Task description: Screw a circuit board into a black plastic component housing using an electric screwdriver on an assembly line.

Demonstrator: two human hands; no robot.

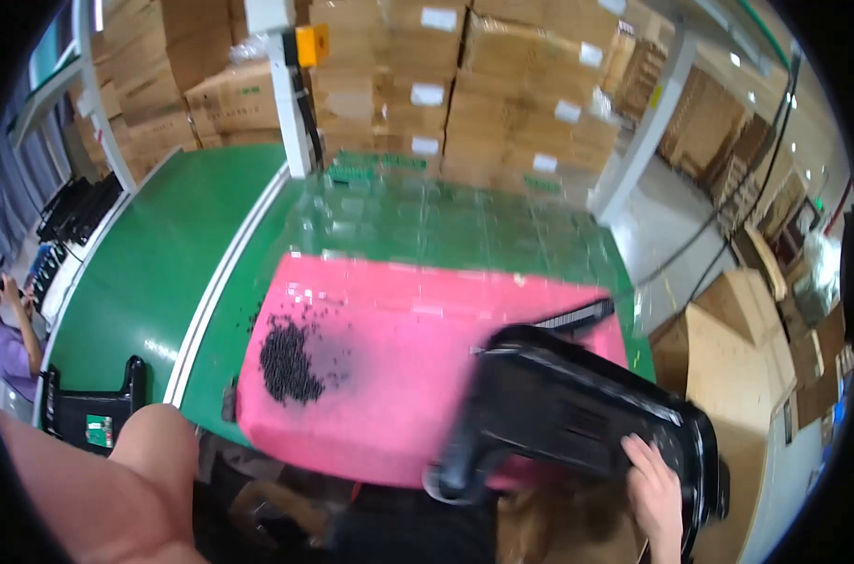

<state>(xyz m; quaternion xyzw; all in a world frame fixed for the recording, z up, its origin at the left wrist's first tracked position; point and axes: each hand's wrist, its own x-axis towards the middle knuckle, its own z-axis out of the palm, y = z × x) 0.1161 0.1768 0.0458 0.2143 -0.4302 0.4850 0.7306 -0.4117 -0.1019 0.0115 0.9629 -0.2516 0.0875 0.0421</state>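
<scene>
My right hand (653, 489) lies on the near right part of a large black plastic housing (559, 404), fingers over its face, thumb hidden. The housing is tilted over the right side of a pink mat (389, 376), its left end smeared by motion. Behind it, a dark slatted strip (577, 317) shows on the mat. A pile of small black pieces (291, 362) is on the mat's left side, with loose ones scattered around it. Bare skin of my left hand or arm (98, 498) fills the lower left, close up, no fingers showing.
Left of the skin is another black housing (93, 399) with a green circuit board (99, 430). The bench (201, 197) is green, with a white rail (229, 273). Stacked cardboard boxes (380, 85) stand behind. Someone in purple (13, 348) is at far left; an open carton (737, 348) stands right.
</scene>
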